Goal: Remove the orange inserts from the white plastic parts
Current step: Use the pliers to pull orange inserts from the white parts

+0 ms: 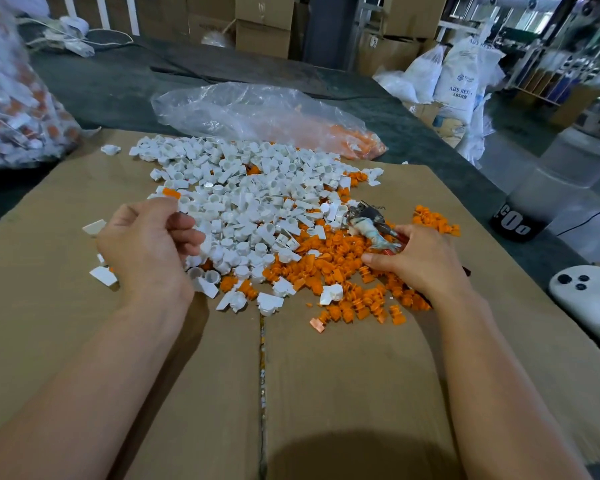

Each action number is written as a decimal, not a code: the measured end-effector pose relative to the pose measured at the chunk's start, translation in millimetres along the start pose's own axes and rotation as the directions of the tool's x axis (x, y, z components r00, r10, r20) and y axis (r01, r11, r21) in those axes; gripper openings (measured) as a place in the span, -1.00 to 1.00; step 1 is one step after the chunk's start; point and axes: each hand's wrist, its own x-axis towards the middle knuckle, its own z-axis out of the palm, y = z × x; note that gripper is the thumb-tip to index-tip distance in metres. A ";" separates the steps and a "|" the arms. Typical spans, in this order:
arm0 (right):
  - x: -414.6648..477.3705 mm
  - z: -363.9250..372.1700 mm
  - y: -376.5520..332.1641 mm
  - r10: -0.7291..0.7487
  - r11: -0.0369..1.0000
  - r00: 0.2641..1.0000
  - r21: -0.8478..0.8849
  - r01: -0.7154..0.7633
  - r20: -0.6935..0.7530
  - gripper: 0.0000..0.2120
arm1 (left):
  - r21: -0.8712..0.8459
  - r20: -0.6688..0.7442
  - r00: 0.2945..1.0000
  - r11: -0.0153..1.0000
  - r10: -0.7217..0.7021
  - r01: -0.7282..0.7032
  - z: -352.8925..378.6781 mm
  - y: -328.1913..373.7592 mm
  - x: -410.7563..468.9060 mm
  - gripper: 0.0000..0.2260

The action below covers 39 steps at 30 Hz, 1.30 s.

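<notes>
Orange inserts (343, 258) lay heaped on the cardboard (326, 393) in front of you, toward its right half, with a smaller cluster of them just beyond your right hand (423, 261); the white plastic parts (250, 202) formed a wider mound behind and to the left, and the two heaps ran into each other along a ragged edge. Several white pieces sat on top of the orange heap, and a few lay loose near the seam of the cardboard.

Your right hand rested on the orange heap, its fingers curled round the red handle of the pliers (369, 223); the tool's wrapped neck and metal head pointed away from you into the border of the two heaps.

Your left hand (146, 244) hung over the left edge of the white mound, fingers curled inward, covering the pieces beneath it; an orange-topped piece (171, 193) sat right at the fingertips, but whether you pinched it I could not tell.

A clear bag (257, 112) with orange pieces in its right end lay behind the mound; a fuller bag of mixed pieces (11, 109) stood at the far left; white sacks (461, 77) and cardboard boxes (264, 32) stood further back; a white device (582, 285) with dark buttons lay at your right.
</notes>
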 end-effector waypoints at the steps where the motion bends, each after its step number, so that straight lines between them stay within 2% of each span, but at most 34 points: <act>1: 0.1 0.1 0.1 -0.003 1.000 1.000 -0.002 0.003 0.001 -0.22 | -0.012 -0.035 0.999 1.000 -0.025 0.025 -1.0 -0.3 2.5 -0.79; 6: 0.5 1.1 0.8 0.001 1.000 1.000 0.024 -0.002 0.019 -0.21 | -0.080 -0.100 0.982 0.985 -0.159 0.151 -4.7 -1.3 13.3 -0.85; 15: 2.0 3.3 2.6 0.014 0.999 0.998 0.036 -0.016 0.062 -0.16 | -0.078 -0.101 0.979 0.983 -0.176 0.168 -4.0 -2.4 12.7 -0.94; 18: 2.1 4.7 2.5 0.014 0.999 0.996 0.041 -0.017 0.089 -0.15 | 0.007 -0.028 0.992 0.993 -0.120 0.121 -2.1 -1.3 7.9 -0.88; 21: 2.4 4.9 1.7 0.012 0.999 0.995 0.040 -0.016 0.104 -0.15 | 0.275 0.175 0.985 0.961 -0.013 -0.036 1.5 -3.7 -4.3 -0.84; 22: 2.4 5.0 1.3 0.014 0.999 0.994 0.042 -0.018 0.109 -0.16 | 0.397 0.263 0.965 0.909 0.023 -0.129 2.3 -6.4 -9.5 -0.85; 24: 2.6 5.6 1.4 0.020 0.999 0.994 0.038 -0.024 0.110 -0.17 | 0.601 0.452 0.887 0.702 0.097 -0.382 2.4 -13.3 -18.4 -0.85; 26: 2.4 6.0 1.8 0.020 1.000 0.994 0.020 -0.022 0.106 -0.17 | 0.681 0.583 0.804 0.468 0.120 -0.564 0.8 -16.9 -23.7 -0.83; 27: 2.4 6.2 2.3 0.020 1.000 0.994 0.010 -0.021 0.104 -0.17 | 0.687 0.622 0.776 0.399 0.110 -0.607 0.4 -17.6 -24.2 -0.84; 30: 2.7 6.8 2.6 0.028 1.000 0.993 -0.010 -0.027 0.112 -0.16 | 0.670 0.698 0.713 0.293 0.065 -0.682 -1.2 -20.8 -17.2 -0.90; 33: 2.1 6.1 1.7 0.028 1.000 0.994 -0.010 -0.027 0.107 -0.16 | 0.619 0.780 0.626 0.170 -0.016 -0.767 -1.6 -24.7 -16.1 -0.58; 35: 1.3 6.1 1.4 0.027 0.999 0.994 -0.019 -0.025 0.108 -0.15 | 0.556 0.831 0.549 0.096 -0.089 -0.826 -2.7 -28.4 -18.6 -0.46; 37: 0.8 6.1 1.3 0.030 0.999 0.993 -0.018 -0.028 0.115 -0.15 | 0.492 0.862 0.488 -0.007 -0.138 -0.871 -5.2 -35.3 -18.0 -0.48; 39: 0.1 5.4 -0.2 0.018 1.000 0.996 -0.013 -0.017 0.085 -0.19 | 0.472 0.875 0.471 -0.015 -0.110 -0.881 -6.1 -38.8 -16.1 -0.60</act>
